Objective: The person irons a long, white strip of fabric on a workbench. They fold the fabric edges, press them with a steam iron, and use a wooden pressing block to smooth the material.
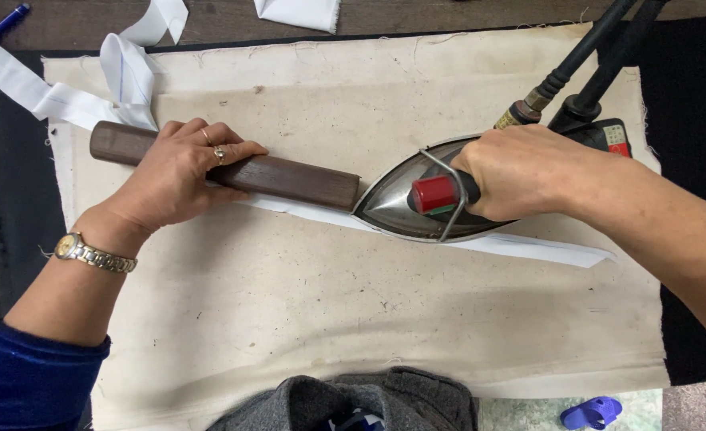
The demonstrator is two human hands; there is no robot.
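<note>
My left hand (pixel 179 169) presses flat w/ curled fingers on wooden block (pixel 233 168), over white strip (pixel 529 246). Right hand (pixel 521 172) wrapped round iron (pixel 401 199) handle; strip mostly hidden under both, hoses cut off at top.

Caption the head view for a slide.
Left hand presses a wooden block on a white strip; right hand grips the iron.

My right hand (pixel 521 172) hides the iron's (pixel 417 195) handle, the iron and block (pixel 233 164) cover the middle of the white strip (pixel 529 247), and the hoses (pixel 592 56) run off the top edge.
</note>
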